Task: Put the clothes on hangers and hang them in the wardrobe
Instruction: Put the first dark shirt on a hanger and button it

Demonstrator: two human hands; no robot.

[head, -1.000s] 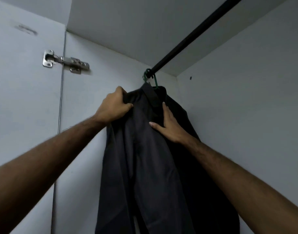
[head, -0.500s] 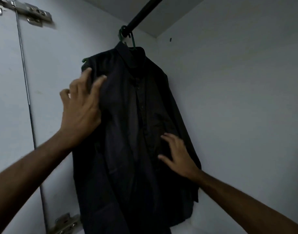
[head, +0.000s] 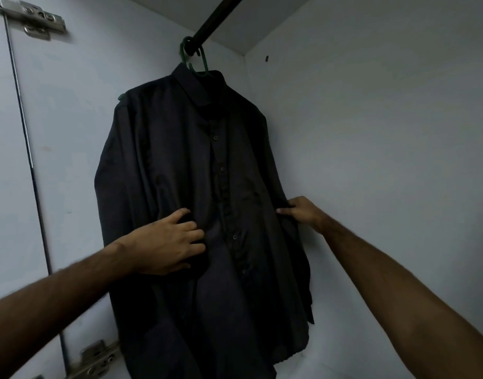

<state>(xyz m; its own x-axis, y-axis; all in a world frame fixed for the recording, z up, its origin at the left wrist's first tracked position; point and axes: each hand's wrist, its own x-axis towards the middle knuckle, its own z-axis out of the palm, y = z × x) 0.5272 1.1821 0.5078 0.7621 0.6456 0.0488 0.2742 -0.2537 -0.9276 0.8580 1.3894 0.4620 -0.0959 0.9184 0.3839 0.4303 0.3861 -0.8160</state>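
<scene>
Hung black shirt (head: 204,187) (green hanger (head: 199,61)), both hands touching

the inside of a wardrobe, most likely in a home: plain pale panels meet in a corner, a dark rail (head: 217,19) runs under the top board, metal hinges (head: 40,20) sit along the door edge at the left, and a black shirt (head: 196,187) hangs from the rail on a green hanger (head: 200,64).
</scene>
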